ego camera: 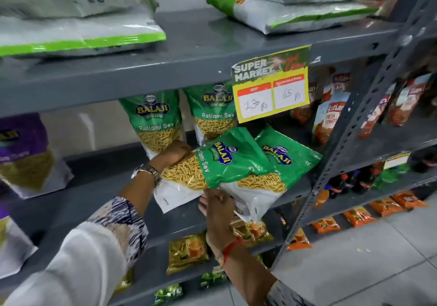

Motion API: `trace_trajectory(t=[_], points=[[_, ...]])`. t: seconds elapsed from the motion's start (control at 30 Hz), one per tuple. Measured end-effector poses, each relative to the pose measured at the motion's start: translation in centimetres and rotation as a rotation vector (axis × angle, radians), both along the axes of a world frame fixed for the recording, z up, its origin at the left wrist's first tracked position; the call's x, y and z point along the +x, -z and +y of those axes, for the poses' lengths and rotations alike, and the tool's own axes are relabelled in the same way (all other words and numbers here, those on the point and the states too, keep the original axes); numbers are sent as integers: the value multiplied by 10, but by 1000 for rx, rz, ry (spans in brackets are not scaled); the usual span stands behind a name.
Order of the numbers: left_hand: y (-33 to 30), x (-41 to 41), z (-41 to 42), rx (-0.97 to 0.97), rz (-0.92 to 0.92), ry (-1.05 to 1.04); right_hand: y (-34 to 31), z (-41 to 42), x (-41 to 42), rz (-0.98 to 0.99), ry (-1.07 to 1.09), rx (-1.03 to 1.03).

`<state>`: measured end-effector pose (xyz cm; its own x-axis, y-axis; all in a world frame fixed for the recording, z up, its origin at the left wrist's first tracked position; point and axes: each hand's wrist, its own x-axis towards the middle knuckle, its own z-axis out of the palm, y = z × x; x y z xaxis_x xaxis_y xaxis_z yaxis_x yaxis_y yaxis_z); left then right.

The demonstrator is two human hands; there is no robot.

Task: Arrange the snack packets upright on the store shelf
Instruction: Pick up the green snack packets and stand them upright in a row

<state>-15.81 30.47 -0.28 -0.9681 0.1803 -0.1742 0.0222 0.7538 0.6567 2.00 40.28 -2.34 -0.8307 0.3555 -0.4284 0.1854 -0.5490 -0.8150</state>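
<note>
Two green Ratlami Sev packets stand upright at the back of the grey middle shelf (99, 201): one on the left (155, 119), one on the right (212, 112). In front of them a third green packet (220, 164) lies tilted, its top pointing right. My left hand (173, 153) grips its upper edge and my right hand (218, 207) holds its lower edge from below. A fourth green packet (281, 164) lies tilted just behind and to the right of it, touching it.
A purple packet (26, 154) stands at the shelf's left end. A yellow price card (272, 85) hangs from the shelf above. A perforated grey upright (350, 145) bounds the right side, with tomato snack packets (331, 116) beyond. Flat green-white bags (78, 22) lie on top.
</note>
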Motion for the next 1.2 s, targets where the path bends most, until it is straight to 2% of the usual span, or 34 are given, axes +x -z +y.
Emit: trace_trajectory(t=[0.17,0.23,0.33,0.43,0.47,0.63,0.8,0.97,1.07,1.2], points=[[10,17,-4,108,76,-133,1,3,5,-65,-11,-37],[10,26,-13,173,44,-158,3,9,11,-11,-36,-4],[9,45,-31,393,-64,-204,10,12,21,88,-127,97],[11,82,-49,703,-153,-299,11,12,35,132,-54,227],[11,95,-52,746,-146,-338,11,12,37,156,-29,285],[3,173,-67,809,30,-483,1,23,63,306,-25,401],[-16,260,-77,842,240,-457,-15,25,106,334,-86,344],[-34,321,-80,889,396,-440,-38,27,150,463,-128,325],[-42,340,-83,898,442,-450,-44,26,162,511,-141,325],[-42,343,-83,872,402,-440,-44,23,162,462,-152,294]])
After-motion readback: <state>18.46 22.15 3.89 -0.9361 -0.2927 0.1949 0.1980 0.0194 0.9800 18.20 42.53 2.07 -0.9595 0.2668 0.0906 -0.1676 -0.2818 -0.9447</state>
